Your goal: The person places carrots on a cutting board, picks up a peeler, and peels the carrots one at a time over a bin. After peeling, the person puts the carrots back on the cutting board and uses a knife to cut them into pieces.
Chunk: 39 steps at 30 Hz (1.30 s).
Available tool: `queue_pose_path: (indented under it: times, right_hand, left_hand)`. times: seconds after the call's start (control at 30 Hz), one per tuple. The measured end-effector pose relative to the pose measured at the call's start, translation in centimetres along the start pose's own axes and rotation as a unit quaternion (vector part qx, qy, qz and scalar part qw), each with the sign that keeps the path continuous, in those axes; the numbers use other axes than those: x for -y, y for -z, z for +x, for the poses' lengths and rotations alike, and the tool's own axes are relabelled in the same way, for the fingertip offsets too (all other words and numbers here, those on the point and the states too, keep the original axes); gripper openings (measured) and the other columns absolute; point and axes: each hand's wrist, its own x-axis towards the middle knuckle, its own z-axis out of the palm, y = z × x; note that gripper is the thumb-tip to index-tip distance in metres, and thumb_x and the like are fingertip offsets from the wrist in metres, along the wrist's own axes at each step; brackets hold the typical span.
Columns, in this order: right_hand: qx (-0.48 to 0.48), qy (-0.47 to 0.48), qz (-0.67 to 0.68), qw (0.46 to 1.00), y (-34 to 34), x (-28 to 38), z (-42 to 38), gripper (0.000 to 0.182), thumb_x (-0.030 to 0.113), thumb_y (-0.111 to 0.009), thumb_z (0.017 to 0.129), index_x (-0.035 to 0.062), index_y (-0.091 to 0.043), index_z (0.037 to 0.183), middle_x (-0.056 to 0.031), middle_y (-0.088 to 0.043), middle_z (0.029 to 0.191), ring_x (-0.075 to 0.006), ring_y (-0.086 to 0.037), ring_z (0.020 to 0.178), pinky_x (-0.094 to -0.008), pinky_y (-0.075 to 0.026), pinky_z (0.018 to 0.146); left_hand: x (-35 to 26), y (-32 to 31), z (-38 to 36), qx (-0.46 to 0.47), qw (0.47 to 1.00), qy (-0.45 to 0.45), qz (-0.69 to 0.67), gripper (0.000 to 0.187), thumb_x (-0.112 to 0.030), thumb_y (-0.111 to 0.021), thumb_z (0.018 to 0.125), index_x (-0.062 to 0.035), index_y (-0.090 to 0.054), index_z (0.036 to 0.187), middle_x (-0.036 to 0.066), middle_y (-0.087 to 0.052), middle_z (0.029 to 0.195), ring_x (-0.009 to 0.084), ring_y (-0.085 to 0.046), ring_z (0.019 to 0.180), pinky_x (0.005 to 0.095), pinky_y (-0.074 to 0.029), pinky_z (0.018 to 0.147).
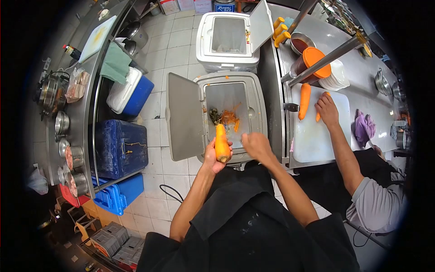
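My left hand (pixel 216 155) is wrapped round a thick, orange-yellow carrot (pixel 221 141), its broad end towards me and its narrow end pointing away. Both are above the near side of an open grey bin (pixel 256 93), where orange peelings (pixel 230 119) and some dark green scraps lie. To the right of the carrot and apart from it, my right hand (pixel 256 146) is closed, its fingers curled. Whatever those fingers may hold is hidden and slightly blurred.
At right, a co-worker's hand (pixel 327 109) touches a carrot piece on a white cutting board (pixel 317 145), beside a whole carrot (pixel 304 100). Beyond my bin stands an open white bin (pixel 204 41). Blue coolers (pixel 121 148) sit under the left counter; a grey lid (pixel 185 120) sticks out leftward.
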Motion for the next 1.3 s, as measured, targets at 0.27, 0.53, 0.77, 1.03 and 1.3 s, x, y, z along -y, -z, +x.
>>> queue_pose_path:
  times: [0.27,0.53,0.77,1.03,1.3]
  right_hand:
    - [-0.047,0.121,-0.028,0.991,1.5,2.1,-3.0,0.044,0.023,-0.046,0.09,-0.003,-0.059,0.057,-0.0263,-0.059,0.063,-0.0427,-0.059,0.055,-0.051,-0.047,0.055]
    - [-0.074,0.035,-0.011,0.997,-2.8,-1.9,5.7,0.038,0.023,-0.042,0.088,-0.0024,-0.065,0.071,-0.0244,-0.065,0.074,-0.0438,-0.064,0.067,-0.0528,-0.05,0.062]
    - [-0.049,-0.057,-0.028,0.997,-0.1,-1.3,3.4,0.037,0.025,-0.042,0.089,0.0007,-0.067,0.078,-0.0263,-0.066,0.08,-0.0439,-0.064,0.07,-0.0521,-0.05,0.064]
    - [-0.051,0.195,-0.143,0.969,1.3,2.0,-3.9,0.03,0.019,-0.045,0.089,0.0027,-0.056,0.066,-0.0189,-0.061,0.06,-0.0374,-0.061,0.053,-0.0492,-0.046,0.046]
    - [-0.062,0.111,-0.076,0.989,-3.2,-1.8,4.0,0.032,0.02,-0.048,0.088,-0.0012,-0.059,0.068,-0.0214,-0.061,0.061,-0.04,-0.062,0.055,-0.0506,-0.048,0.052]
  left_hand:
    - [0.9,-1.2,1.2,-0.023,1.0,0.011,0.015,0.041,-0.04,-0.04,0.1,-0.0047,-0.057,0.113,0.01,-0.062,0.081,0.0201,-0.062,0.069,0.0323,-0.055,0.062]
    - [-0.2,0.4,0.1,0.042,0.995,0.034,0.08,0.045,-0.044,-0.042,0.099,-0.0056,-0.056,0.119,0.007,-0.061,0.081,0.0172,-0.062,0.07,0.0332,-0.055,0.06]
    - [-0.3,-1.5,-0.9,-0.001,0.999,0.05,-0.018,0.045,-0.049,-0.045,0.097,-0.0084,-0.057,0.115,0.006,-0.061,0.082,0.0177,-0.062,0.066,0.0318,-0.056,0.06]
    - [0.3,-1.1,1.0,-0.015,0.997,0.063,-0.031,0.042,-0.049,-0.045,0.097,-0.0109,-0.058,0.107,0.006,-0.062,0.08,0.02,-0.062,0.066,0.0329,-0.053,0.054]
    - [-0.6,-1.2,0.1,0.013,0.996,0.075,0.038,0.042,-0.05,-0.045,0.096,-0.0123,-0.059,0.107,0.004,-0.059,0.073,0.0174,-0.06,0.06,0.0324,-0.053,0.051]
